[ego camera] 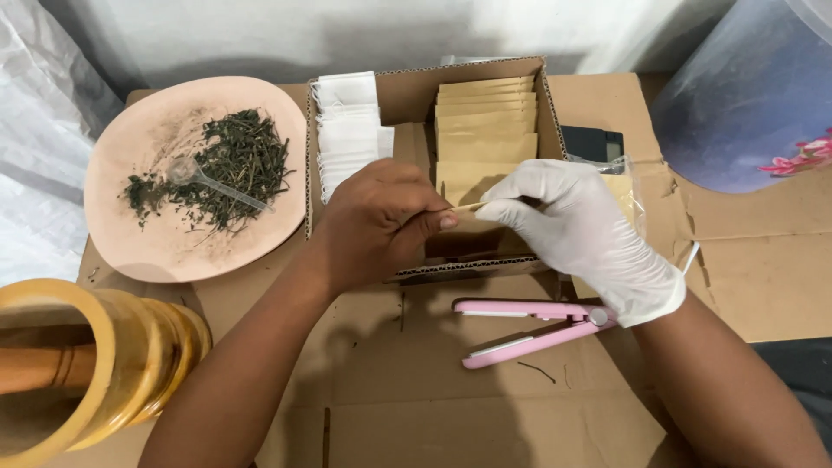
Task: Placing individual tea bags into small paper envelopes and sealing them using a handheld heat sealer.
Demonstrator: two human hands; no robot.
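We are picking one kraft sachet (465, 208) from the cardboard box (416, 95) — left hand (377, 221) and gloved right hand (576, 230) both pinching it — next comes opening it.

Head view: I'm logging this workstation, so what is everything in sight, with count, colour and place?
plate: one, pink, far left
dried herbs: one pile, dark green, on plate
spoon: one, clear, on herbs
box: one, brown cardboard, centre back
white sachets: stack, box left
tan envelopes: stack, box right
sealing iron: one, pink, centre front
mortar: one, yellow-brown, near left
left hand: bare, pinching envelope
right hand: white glove, pinching envelope
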